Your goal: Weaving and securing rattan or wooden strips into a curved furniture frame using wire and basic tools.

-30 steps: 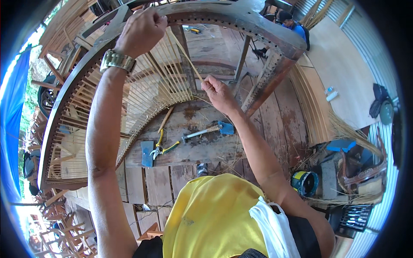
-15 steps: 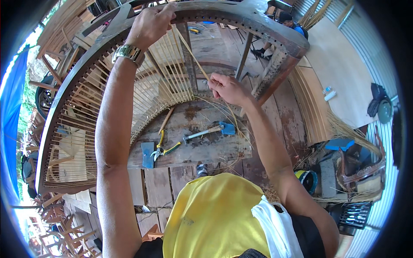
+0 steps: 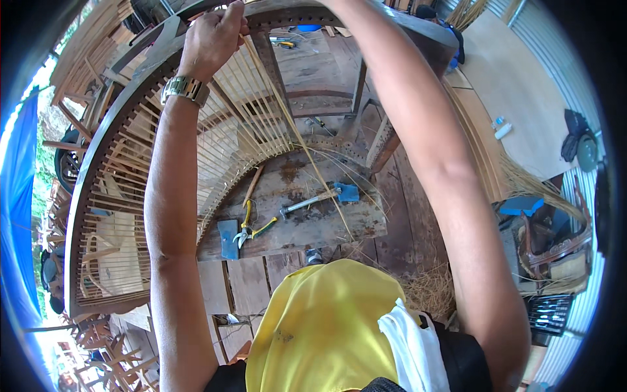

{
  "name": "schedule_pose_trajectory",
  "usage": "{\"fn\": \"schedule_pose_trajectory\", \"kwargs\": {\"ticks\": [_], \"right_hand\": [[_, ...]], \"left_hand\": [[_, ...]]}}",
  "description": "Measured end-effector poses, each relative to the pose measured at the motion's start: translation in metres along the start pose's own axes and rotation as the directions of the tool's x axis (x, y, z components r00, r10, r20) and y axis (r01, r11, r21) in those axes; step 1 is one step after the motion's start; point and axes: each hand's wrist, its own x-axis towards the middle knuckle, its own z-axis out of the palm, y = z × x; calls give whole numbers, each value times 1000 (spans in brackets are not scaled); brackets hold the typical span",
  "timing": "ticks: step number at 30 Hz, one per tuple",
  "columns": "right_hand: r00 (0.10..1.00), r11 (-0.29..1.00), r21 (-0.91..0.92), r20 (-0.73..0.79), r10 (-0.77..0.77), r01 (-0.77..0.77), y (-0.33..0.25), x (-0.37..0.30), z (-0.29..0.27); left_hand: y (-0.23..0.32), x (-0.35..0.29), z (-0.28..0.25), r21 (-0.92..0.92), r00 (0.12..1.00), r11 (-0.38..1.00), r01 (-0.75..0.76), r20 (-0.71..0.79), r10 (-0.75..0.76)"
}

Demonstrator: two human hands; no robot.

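Observation:
My left hand (image 3: pixel 214 39), with a metal watch on the wrist, is closed at the upper rim of a curved wooden frame (image 3: pixel 108 147); whatever its fingers pinch is hidden. Small holes line the rim, and thin cane strands (image 3: pixel 222 124) run close together across the left part. One long loose cane strand (image 3: pixel 320 176) slants from just below my left hand, past the inner curved rail, its tail over the work board. My right arm (image 3: pixel 424 117) reaches up past the frame's top edge, and the hand lies outside the picture.
On the wooden board (image 3: pixel 300 228) lie yellow-handled pruning shears (image 3: pixel 245 230), a hammer (image 3: pixel 310 201) and blue pads (image 3: pixel 228 239). Cane scraps (image 3: pixel 424 291) litter the plank floor at right. Farther right are a pale sheet (image 3: pixel 516 104) and a cane bundle (image 3: pixel 539 193). Another person (image 3: pixel 450 36) sits beyond.
My right hand has let the loose strand go and moved up out of view. The strand's tail now hangs down over the board. My left hand has shifted slightly left, still at the rim.

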Motion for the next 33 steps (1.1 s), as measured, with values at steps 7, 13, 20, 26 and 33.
{"fn": "schedule_pose_trajectory", "kwargs": {"ticks": [7, 13, 20, 26, 33], "right_hand": [[909, 991, -117, 404, 101, -58, 32, 52, 63], [914, 966, -253, 402, 51, 58, 70, 84, 71], [901, 946, -323, 406, 153, -15, 84, 62, 75], [924, 958, -252, 316, 217, -138, 69, 41, 80], [844, 925, 167, -488, -223, 341, 68, -7, 96]], "left_hand": [[8, 4, 18, 23, 993, 1000, -7, -119, 9], [53, 21, 63, 108, 987, 994, -28, -157, 45], [70, 18, 74, 148, 989, 988, 50, -145, -29], [51, 13, 69, -101, 998, 993, 57, 1, -58], [22, -65, 23, -349, 974, 912, -217, -137, 180]]}}
